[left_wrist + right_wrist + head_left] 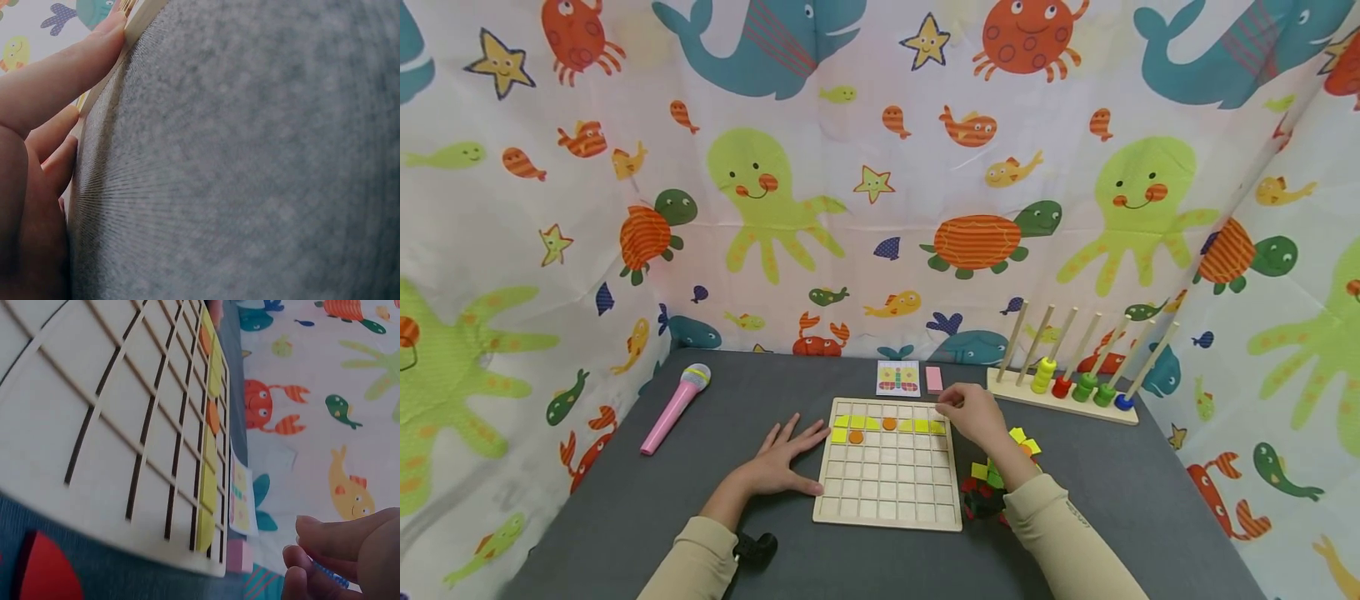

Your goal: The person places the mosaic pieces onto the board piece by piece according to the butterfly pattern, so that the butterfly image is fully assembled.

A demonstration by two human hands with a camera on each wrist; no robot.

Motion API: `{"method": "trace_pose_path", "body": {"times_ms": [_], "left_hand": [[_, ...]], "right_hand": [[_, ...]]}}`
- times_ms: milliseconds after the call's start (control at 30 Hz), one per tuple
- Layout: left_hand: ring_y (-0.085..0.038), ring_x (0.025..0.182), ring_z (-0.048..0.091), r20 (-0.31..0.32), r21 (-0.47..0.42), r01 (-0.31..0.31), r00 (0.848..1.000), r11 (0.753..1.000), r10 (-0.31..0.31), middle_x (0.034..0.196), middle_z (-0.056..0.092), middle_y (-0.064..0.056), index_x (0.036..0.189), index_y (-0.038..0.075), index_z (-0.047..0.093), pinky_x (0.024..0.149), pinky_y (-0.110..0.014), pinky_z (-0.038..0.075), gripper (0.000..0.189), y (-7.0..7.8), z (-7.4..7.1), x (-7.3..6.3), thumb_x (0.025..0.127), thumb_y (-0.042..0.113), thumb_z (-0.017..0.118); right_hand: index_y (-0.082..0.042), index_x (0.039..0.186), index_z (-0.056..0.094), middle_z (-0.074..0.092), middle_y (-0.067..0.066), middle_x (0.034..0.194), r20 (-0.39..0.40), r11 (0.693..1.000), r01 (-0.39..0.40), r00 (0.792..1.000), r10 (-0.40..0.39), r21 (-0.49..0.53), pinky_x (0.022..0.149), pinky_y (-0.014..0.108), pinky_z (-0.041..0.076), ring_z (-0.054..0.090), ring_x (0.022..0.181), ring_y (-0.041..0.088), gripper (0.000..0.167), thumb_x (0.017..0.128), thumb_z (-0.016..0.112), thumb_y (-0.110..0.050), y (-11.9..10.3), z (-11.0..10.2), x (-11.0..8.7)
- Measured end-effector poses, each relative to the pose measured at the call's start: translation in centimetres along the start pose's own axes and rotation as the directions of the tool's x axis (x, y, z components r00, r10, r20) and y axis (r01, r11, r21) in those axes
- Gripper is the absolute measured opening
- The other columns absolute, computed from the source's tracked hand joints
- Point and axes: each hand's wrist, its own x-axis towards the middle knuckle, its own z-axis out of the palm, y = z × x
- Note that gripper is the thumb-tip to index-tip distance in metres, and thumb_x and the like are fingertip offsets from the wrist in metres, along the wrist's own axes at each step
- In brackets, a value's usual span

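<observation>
A wooden grid board [887, 504] lies on the dark table, with yellow tiles [922, 426] and orange round pieces [856, 437] in its upper rows. My left hand [782, 458] is spread flat on the table, thumb and fingertips at the board's left edge. In the left wrist view, its fingers [75, 69] touch the board's side. Over the board's upper right corner is my right hand [973, 412], thumb and fingers bent towards each other. In the right wrist view, its fingertips [306, 528] are raised beside the board; whether a small piece sits between them is hidden.
Coloured tiles [981, 472] are heaped under my right forearm. A butterfly picture card [898, 378] and a pink block [934, 380] lie behind the board. To the right rear stands a peg rack [1000, 387] with coloured rings; a pink toy microphone [673, 410] lies left.
</observation>
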Motion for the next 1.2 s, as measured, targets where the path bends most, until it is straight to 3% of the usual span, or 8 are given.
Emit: {"method": "trace_pose_path", "body": {"times_ms": [367, 567, 767, 1033, 1200], "left_hand": [[-0.037, 0.156, -0.012, -0.010, 0.027, 0.000, 1.000, 1.000, 0.000, 0.170, 0.016, 0.003, 0.161, 0.032, 0.028, 0.120, -0.064, -0.011, 0.104, -0.1, 0.1, 0.1, 0.075, 0.064, 0.079], [-0.038, 0.156, -0.012, -0.006, 0.023, 0.000, 1.000, 1.000, 0.000, 0.170, 0.016, 0.002, 0.161, 0.031, 0.028, 0.120, -0.064, -0.012, 0.104, 0.0, 0.1, 0.0, 0.075, 0.064, 0.079], [-0.038, 0.156, -0.011, -0.009, 0.027, -0.008, 1.000, 1.000, 0.009, 0.170, 0.017, 0.002, 0.161, 0.030, 0.029, 0.120, -0.064, -0.012, 0.104, 0.1, 0.1, 0.1, 0.075, 0.063, 0.079], [-0.037, 0.156, -0.012, -0.009, 0.013, -0.010, 1.000, 1.000, 0.010, 0.170, 0.016, 0.003, 0.160, 0.033, 0.028, 0.120, -0.064, -0.012, 0.104, -0.1, 0.2, 0.2, 0.075, 0.063, 0.079], [-0.037, 0.156, -0.012, -0.009, 0.015, -0.011, 1.000, 1.000, 0.011, 0.170, 0.016, 0.002, 0.161, 0.031, 0.028, 0.120, -0.063, -0.012, 0.104, -0.1, 0.1, 0.1, 0.075, 0.062, 0.079]], "right_hand": [[-0.007, 0.113, 0.073, 0.072, 0.010, 0.106, -0.004, 0.997, -0.071, 0.997, 0.071, -0.034, 0.079, 0.042, 0.058, 0.066, 0.093, 0.026, 0.025, 0.092, 0.076, -0.021, 3.7, -1.9, 0.3], [-0.003, 0.122, 0.069, 0.069, 0.019, 0.121, 0.034, 0.992, -0.106, 0.994, 0.108, -0.071, 0.087, 0.049, 0.057, 0.065, 0.108, 0.036, 0.036, 0.091, 0.076, -0.020, 6.0, -2.3, 0.8], [0.001, 0.124, 0.069, 0.069, 0.021, 0.123, 0.085, 0.980, -0.150, 0.983, 0.162, -0.133, 0.095, 0.052, 0.053, 0.064, 0.113, 0.038, 0.041, 0.089, 0.078, -0.018, 7.7, -2.3, 1.3], [-0.003, 0.110, 0.075, 0.071, 0.014, 0.105, 0.104, 0.976, -0.164, 0.978, 0.180, -0.147, 0.081, 0.045, 0.056, 0.063, 0.091, 0.027, 0.026, 0.087, 0.080, -0.015, 8.8, -2.2, 1.5], [-0.005, 0.100, 0.070, 0.065, 0.011, 0.095, 0.095, 0.970, -0.207, 0.971, 0.220, -0.130, 0.068, 0.036, 0.049, 0.057, 0.082, 0.025, 0.022, 0.086, 0.082, -0.016, 8.4, -2.0, 1.6]]}}
